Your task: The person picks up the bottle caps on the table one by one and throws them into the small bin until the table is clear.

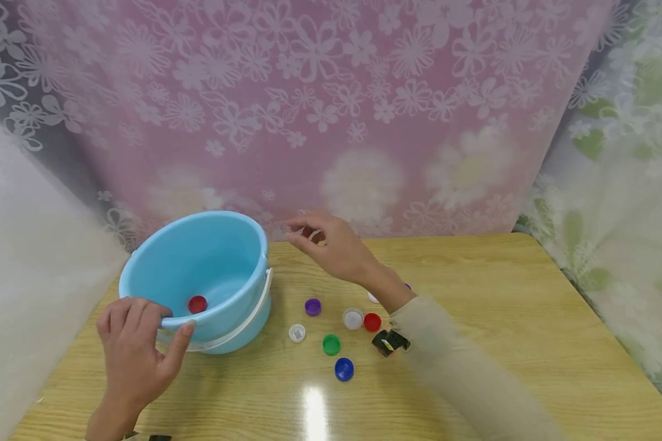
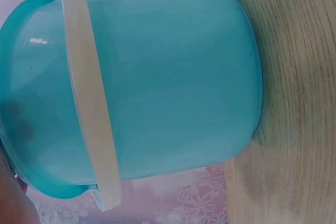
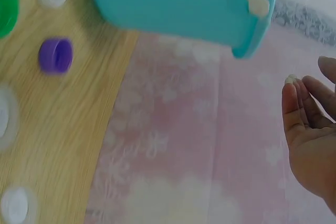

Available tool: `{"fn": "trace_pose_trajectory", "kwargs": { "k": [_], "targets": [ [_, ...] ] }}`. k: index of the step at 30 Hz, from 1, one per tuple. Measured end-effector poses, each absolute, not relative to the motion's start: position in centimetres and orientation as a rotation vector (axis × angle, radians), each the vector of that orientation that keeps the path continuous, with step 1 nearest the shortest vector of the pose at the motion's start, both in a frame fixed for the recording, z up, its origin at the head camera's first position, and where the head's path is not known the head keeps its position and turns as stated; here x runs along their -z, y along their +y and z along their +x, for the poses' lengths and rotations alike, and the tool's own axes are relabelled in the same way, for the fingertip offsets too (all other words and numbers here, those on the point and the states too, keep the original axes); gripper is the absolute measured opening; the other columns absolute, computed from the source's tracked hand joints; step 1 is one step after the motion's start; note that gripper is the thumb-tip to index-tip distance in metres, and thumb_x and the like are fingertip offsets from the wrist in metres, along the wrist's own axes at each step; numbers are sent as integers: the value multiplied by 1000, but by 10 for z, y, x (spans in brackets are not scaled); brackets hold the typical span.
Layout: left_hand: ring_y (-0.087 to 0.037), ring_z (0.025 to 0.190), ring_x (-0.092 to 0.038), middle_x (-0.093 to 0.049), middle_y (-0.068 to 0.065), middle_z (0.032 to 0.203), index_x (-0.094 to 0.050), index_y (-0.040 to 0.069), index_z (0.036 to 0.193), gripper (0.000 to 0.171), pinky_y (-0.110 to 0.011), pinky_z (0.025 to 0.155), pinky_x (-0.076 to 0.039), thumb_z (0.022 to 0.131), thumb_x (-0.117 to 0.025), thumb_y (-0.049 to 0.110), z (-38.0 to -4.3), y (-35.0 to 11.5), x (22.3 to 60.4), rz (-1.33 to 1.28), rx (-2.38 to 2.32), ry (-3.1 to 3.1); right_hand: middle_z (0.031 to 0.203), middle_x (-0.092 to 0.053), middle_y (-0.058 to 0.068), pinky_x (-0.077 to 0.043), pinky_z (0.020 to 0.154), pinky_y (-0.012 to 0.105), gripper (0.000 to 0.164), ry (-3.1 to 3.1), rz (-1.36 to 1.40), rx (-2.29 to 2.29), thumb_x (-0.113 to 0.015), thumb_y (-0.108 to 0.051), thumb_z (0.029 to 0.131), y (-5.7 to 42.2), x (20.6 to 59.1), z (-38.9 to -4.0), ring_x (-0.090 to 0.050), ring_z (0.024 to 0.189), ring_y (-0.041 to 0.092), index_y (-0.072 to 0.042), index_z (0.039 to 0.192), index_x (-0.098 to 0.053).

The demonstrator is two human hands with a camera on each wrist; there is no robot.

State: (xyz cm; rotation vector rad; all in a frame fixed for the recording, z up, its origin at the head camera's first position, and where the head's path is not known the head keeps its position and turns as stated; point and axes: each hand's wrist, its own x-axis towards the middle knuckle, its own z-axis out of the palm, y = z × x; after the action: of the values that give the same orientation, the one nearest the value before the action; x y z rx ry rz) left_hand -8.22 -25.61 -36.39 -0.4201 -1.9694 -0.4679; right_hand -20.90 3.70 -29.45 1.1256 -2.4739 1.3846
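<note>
Bucket (image 2: pixel 173 72), light blue, round, pale handle (image 2: pixel 90 93)

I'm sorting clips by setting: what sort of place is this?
Probably an indoor corner screened off with fabric, perhaps for filming. A wood-grain table stands before a pink flowered cloth, a green-patterned cloth is on the right, and the table bears a blue bucket.

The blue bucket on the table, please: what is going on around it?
A person's left hand grips the rim of the blue bucket, which stands on the table with a red cap inside. The right hand is raised beside the bucket, and I see nothing held there. More caps, in several colours, lie on the table.
</note>
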Motion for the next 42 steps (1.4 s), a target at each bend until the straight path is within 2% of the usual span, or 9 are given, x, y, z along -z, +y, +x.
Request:
{"fn": "trace_pose_trajectory", "kwargs": {
  "k": [12,19,29,34,37,42],
  "targets": [
    [-37,77,-37,-42,-8,69,-48,3,71,57,-51,80,-20,92,-47,56,-80,-256,362,-426,470,-1997,120,-58,7,-48,86,41,38,-2711,855,-1212,-55,-30,98,144,324,-228,-57,101,20,-8,128,-58],
    [-37,77,-37,-43,-9,70,-48,2,71,57,-50,80,-20,92,-47,55,-79,-257,362,-420,465,-1982,128,-55,13,-48,86,44,42,-2795,767,-1126,-56,-29,97,188,350,-231,-57,104,26,-4,131,-55],
    [-37,77,-38,-42,-8,69,-48,3,70,57,-51,79,-20,92,-47,56,-78,-257,361,-417,469,-1980,127,-51,19,-49,82,44,44,-2909,804,-1074,-61,-24,95,210,382,-228,-54,105,33,-1,131,-54],
    [-37,77,-38,-42,-8,69,-47,3,70,57,-51,80,-20,92,-47,56,-78,-257,361,-420,472,-1981,131,-44,22,-50,81,43,54,-3028,881,-1041,-67,-27,90,213,394,-223,-52,109,39,1,133,-51],
    [-37,77,-38,-42,-8,70,-48,3,71,57,-50,80,-20,92,-47,56,-79,-257,361,-417,472,-1977,132,-43,24,-49,82,45,59,-3079,898,-988,-70,-28,88,214,399,-221,-52,109,39,2,134,-50],
    [-37,78,-38,-43,-8,70,-48,2,71,57,-51,79,-20,92,-47,56,-79,-257,362,-414,471,-1981,126,-46,23,-48,84,46,56,-3099,882,-974,-71,-21,87,215,406,-218,-56,103,34,4,132,-50]
  ]
}}
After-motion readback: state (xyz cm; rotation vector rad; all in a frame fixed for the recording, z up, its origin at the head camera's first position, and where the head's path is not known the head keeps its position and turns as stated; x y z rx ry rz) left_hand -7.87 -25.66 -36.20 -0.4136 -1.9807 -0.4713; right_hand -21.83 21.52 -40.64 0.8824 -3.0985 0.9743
